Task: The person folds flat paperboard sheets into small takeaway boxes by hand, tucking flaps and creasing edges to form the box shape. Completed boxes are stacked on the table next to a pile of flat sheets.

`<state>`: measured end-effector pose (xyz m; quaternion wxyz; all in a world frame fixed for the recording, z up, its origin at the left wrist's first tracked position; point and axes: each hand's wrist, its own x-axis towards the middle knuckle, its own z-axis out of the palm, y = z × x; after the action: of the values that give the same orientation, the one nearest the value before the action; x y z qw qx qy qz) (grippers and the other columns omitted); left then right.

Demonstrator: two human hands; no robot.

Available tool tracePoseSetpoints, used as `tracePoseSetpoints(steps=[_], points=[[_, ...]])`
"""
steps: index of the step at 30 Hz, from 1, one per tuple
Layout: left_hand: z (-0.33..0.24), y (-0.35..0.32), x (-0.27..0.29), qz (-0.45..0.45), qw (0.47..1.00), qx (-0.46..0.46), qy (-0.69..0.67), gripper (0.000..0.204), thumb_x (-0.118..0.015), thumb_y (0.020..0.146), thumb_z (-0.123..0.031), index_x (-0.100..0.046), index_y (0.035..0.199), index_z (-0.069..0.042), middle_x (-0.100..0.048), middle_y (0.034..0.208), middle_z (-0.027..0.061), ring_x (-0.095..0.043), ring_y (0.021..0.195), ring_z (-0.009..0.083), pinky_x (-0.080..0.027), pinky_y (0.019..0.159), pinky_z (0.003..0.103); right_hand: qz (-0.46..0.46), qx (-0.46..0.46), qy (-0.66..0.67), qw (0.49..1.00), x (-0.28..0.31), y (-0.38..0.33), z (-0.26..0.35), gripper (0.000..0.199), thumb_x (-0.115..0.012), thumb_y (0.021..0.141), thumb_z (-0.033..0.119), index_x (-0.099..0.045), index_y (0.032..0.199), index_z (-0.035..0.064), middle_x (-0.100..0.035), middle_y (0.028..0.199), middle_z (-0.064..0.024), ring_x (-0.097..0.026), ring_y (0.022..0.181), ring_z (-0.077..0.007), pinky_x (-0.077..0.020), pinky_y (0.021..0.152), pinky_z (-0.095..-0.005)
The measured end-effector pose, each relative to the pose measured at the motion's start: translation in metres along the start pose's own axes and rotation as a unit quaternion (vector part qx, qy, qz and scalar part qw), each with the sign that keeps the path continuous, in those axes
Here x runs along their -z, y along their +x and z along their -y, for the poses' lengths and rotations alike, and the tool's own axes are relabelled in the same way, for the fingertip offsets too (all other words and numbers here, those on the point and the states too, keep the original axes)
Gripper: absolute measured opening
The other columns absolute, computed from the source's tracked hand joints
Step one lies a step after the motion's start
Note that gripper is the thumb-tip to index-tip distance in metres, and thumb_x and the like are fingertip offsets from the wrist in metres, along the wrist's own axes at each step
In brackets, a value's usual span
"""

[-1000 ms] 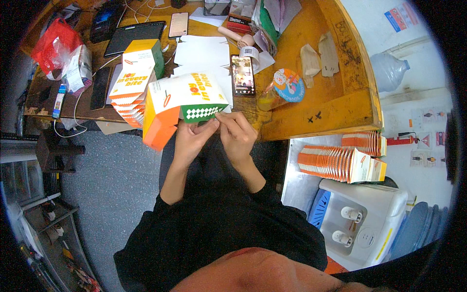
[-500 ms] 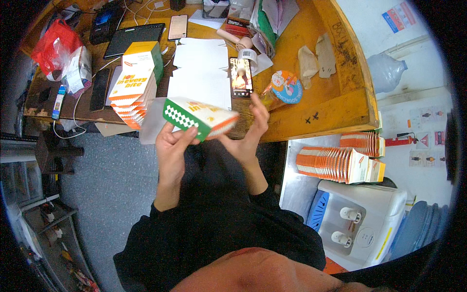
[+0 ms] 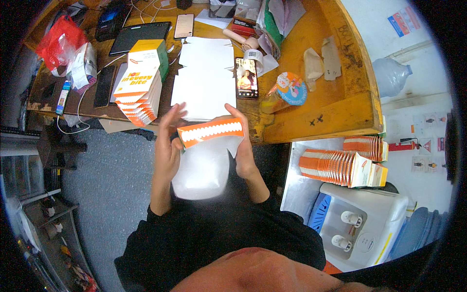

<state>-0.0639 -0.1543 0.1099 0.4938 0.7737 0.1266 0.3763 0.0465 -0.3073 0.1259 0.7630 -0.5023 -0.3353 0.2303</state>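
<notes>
While the carton (image 3: 206,155) sat closed and printed-side-up between the fingers a second ago, it has now been tipped over and opened out: its plain white inside faces the camera, with only the orange flap and its white scalloped edge showing along the top. To my eye that puts the folding midway, the box turned for work on another side. It hangs in the air over the lap, just short of the table (image 3: 340,112) edge. The left hand (image 3: 168,146) presses flat against the carton's left wall, fingers spread and pointing up; the right hand (image 3: 243,146) clasps the right wall, thumb near the flap. So both grips hold the carton between them, one on each side. Beyond it on the table lie a pile of flat white blanks (image 3: 204,82), a stack of finished orange-and-white boxes (image 3: 138,87) to the left, and a phone (image 3: 246,78) with a lit screen. Off to the right, more folded boxes (image 3: 340,168) stand in a row.
</notes>
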Motion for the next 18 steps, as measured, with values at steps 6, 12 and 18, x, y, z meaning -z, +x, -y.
tracePoseSetpoints(steps=[6, 12, 18], points=[[0.008, -0.007, 0.004, 0.121, 0.982, 0.128, -0.064, 0.030, -0.053, 0.101, -0.019, -0.062, 0.120, 0.003, -0.068, 0.089, 0.0050, -0.055, 0.070, 0.0062, -0.044, 0.060, 0.022, -0.020, -0.133, 0.006, 0.991, 0.012, -0.001, -0.004, 0.053, -0.045, 0.103, 0.042, -0.046, 0.135, -0.0005, -0.059, 0.110, -0.0070, -0.055, 0.107, -0.0127, -0.0424, 0.093, -0.0279], [0.009, -0.010, -0.020, 0.017, 0.946, 0.252, -0.204, 0.026, -0.071, 0.091, -0.017, -0.068, 0.105, 0.005, -0.068, 0.080, 0.0019, -0.056, 0.065, 0.0031, -0.045, 0.056, 0.019, -0.079, -0.187, -0.123, 0.971, 0.010, 0.003, -0.015, 0.023, -0.070, 0.091, 0.013, -0.065, 0.108, -0.0014, -0.066, 0.082, 0.0007, -0.060, 0.071, -0.0045, -0.0498, 0.066, -0.0217], [0.009, 0.000, -0.011, -0.069, 0.930, 0.278, -0.231, 0.019, -0.068, 0.092, -0.012, -0.069, 0.104, 0.003, -0.067, 0.078, -0.0001, -0.058, 0.065, 0.0042, -0.048, 0.059, 0.020, 0.142, -0.231, -0.232, 0.934, 0.034, 0.015, -0.002, 0.019, -0.074, 0.085, 0.004, -0.070, 0.102, -0.0026, -0.072, 0.091, -0.0053, -0.065, 0.082, -0.0082, -0.0535, 0.073, -0.0236]])
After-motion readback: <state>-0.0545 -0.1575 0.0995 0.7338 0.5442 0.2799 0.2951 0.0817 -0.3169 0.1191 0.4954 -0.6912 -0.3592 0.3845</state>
